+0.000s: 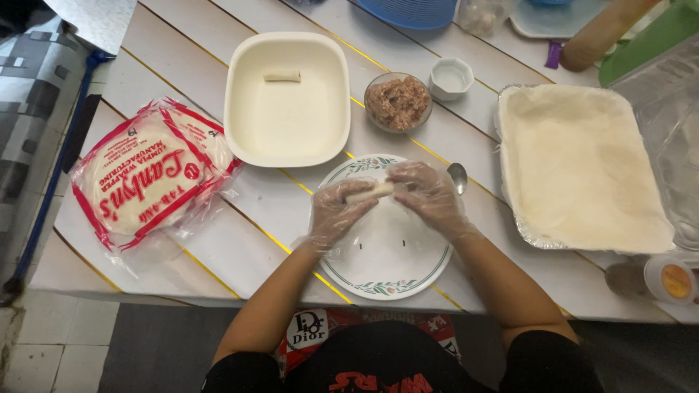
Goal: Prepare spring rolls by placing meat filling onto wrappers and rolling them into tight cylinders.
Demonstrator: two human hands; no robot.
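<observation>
On the white bench [218, 240] a floral-rimmed plate [386, 280] sits below both gloved hands. The left hand [333, 212] and right hand [429, 195] hold a small pale roll [370, 191] between them above the plate, fingers [360, 207] pinching its ends, thumbs beneath it.

Wrapper packet [149, 175], meat bowl [398, 102], white cup [451, 78], foil tray [582, 167].
</observation>
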